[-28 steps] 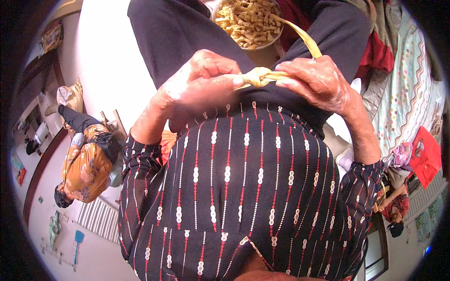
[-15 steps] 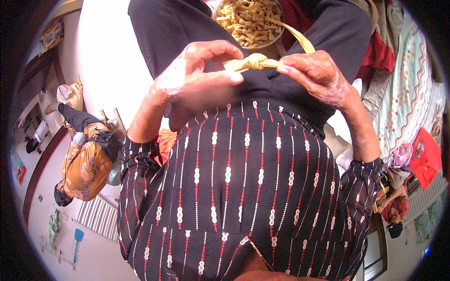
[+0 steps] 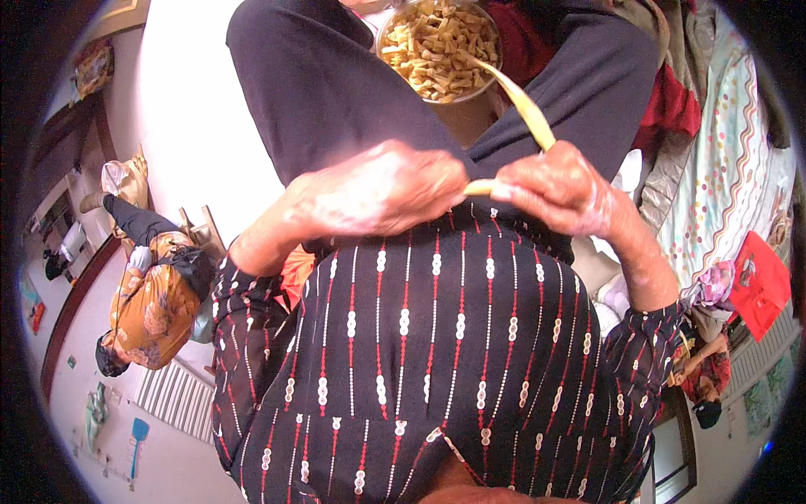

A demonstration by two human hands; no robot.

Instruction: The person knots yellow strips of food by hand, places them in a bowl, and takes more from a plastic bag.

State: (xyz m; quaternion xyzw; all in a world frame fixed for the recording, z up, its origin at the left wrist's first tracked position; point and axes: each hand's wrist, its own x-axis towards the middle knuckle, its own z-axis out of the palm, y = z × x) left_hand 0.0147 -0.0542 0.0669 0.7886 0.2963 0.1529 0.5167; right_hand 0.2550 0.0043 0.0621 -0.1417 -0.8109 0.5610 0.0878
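Observation:
A long, flat pale-yellow strip (image 3: 522,105) runs from my right hand up over the bowl's edge. My right hand (image 3: 561,191) is closed on it, thumb and fingers pinched together. Between the two hands a short stretch of the strip (image 3: 479,188) shows. My left hand (image 3: 395,189) is curled round its other end, and the knot seen before is hidden in those fingers. Beyond them, between my knees, a round metal bowl (image 3: 499,50) is filled with many small yellow-brown pieces (image 3: 437,46). What the strip is made of I cannot tell.
My dark-trousered legs (image 3: 336,92) flank the bowl. A dotted cloth (image 3: 714,168) and a red sheet (image 3: 760,286) lie on the right. Another person in an orange flowered top (image 3: 155,311) sits at the left; a further person (image 3: 709,370) is at the lower right.
My left hand has gone from fingers apart near the knot to closed over it. Both hands have come lower, toward my body, and the strip trails lower over the bowl.

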